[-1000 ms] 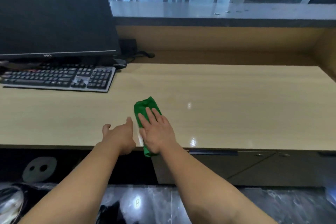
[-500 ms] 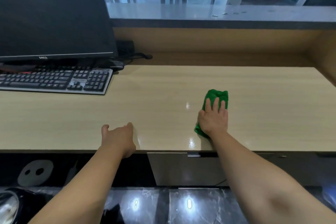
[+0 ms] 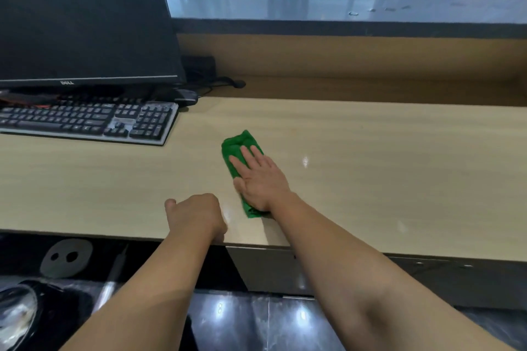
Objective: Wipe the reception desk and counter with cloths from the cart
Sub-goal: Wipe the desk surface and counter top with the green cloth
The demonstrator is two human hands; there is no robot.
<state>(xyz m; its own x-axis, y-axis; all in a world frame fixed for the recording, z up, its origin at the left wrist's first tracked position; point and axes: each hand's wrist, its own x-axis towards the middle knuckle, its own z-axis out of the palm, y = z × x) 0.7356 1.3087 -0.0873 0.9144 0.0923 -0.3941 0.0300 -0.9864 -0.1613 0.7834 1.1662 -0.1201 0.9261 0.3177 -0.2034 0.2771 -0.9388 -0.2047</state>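
Note:
A folded green cloth lies on the light wooden reception desk, right of the keyboard. My right hand presses flat on the cloth, fingers spread, covering its middle. My left hand rests on the desk's front edge, fingers curled, holding nothing. Behind the desk a raised grey counter runs across the back.
A black monitor stands at the back left with a dark keyboard in front and a mouse with cables beside it. Drawer fronts sit under the desk edge. A dark glossy floor lies below.
My right hand slid the green cloth from the right back leftward across the desk, toward my left hand. My left hand stayed on the front edge.

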